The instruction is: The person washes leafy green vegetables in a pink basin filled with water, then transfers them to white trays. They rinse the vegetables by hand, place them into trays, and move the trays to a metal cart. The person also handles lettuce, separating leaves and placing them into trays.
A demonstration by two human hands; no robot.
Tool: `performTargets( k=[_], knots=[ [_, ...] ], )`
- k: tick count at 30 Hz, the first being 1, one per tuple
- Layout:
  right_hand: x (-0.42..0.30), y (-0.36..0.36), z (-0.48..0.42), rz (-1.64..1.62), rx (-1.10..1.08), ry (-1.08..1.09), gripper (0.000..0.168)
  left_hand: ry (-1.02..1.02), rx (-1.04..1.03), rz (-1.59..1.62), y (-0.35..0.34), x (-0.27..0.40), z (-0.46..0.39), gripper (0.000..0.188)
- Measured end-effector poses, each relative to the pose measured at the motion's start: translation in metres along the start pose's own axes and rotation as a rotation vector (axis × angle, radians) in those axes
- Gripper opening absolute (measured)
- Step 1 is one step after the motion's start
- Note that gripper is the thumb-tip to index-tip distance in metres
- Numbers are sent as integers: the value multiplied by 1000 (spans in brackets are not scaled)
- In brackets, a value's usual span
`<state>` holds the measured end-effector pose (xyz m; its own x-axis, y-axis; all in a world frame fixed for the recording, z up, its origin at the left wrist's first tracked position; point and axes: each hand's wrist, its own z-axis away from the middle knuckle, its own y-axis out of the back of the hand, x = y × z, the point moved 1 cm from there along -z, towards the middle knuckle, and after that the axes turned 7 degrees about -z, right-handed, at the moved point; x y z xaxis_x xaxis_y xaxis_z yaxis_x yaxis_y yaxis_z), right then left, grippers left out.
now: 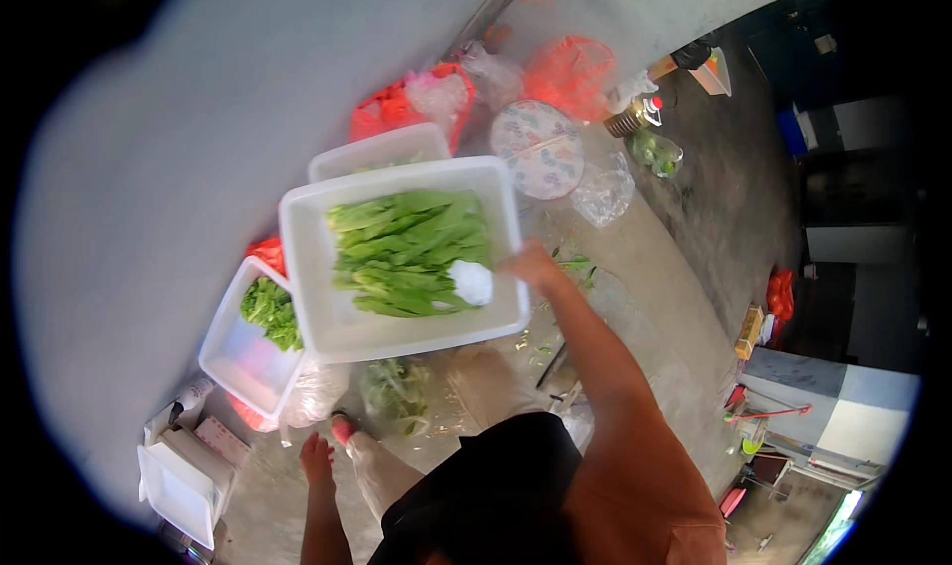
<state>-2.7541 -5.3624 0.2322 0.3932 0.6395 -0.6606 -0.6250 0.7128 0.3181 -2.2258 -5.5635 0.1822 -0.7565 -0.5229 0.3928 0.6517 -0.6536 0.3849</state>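
Before me is a large white plastic tub (401,338) holding long leafy green vegetables (409,253). A small white item (471,282), too blurred to name, lies on the leaves at the tub's right. My right hand (532,266) grips the tub's right rim, its fingers over the edge. Lower down, my left hand (317,457) is empty with its fingers apart, nearest a clear plastic bag (316,394). To the left, a smaller white tub (249,372) contains curly greens (271,312). Another white tub (379,149) is partly hidden behind the large one.
Red and clear plastic bags (409,100) lie along the wall. A round patterned stool top (537,149) stands beyond the tub, near an oil bottle (632,117). Bagged greens (398,394) sit by my feet. Stacked white containers (182,483) stand lower left; leaf scraps (576,262) litter the floor.
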Motion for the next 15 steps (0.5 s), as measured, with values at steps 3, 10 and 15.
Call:
performTargets(
  k=[3, 10, 15],
  knots=[
    [1, 17, -54, 88, -165, 21, 38, 144, -37, 24, -55, -18, 32, 40],
    [26, 41, -49, -312, -82, 118, 41, -52, -360, -139, -219, 118, 135, 35],
    [85, 116, -9, -436, -191, -124, 39, -90, -341, -118, -248, 155, 164, 33]
  ],
)
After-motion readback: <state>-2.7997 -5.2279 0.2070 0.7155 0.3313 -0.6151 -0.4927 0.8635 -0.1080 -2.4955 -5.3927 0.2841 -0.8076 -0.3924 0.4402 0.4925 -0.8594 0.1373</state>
